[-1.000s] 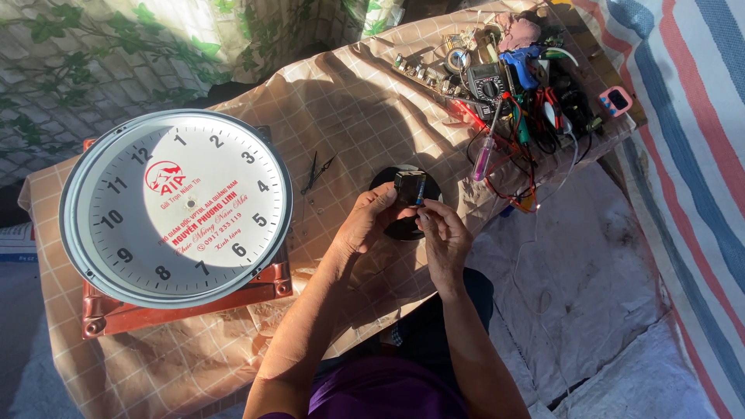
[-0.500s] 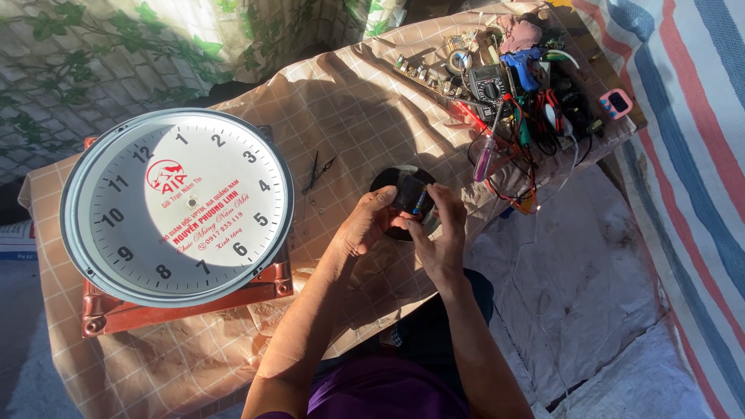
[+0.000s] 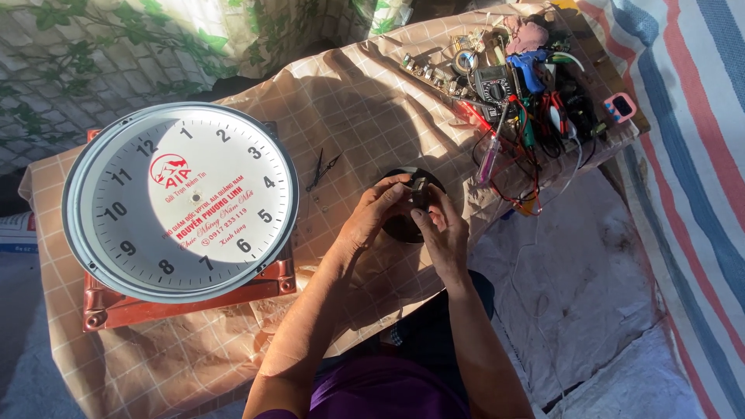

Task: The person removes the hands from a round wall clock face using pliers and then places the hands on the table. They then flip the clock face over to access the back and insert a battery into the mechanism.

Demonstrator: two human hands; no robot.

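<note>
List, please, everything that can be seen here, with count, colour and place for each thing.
Clock face: one, white with a silver rim, no hands fitted, left on the table.
Red tray: one, under the clock face.
Clock hands: a loose black set, right of the clock face.
Tablecloth: one, beige checked, over the table.
Black round part: one, on the cloth under both hands.
Multimeter: one, dark, among wires and tools at the far right.
Glue gun: one, blue, beside the multimeter.
Striped sheet: one, right edge.
Left hand: on the black round part.
Right hand: on the same part.
</note>
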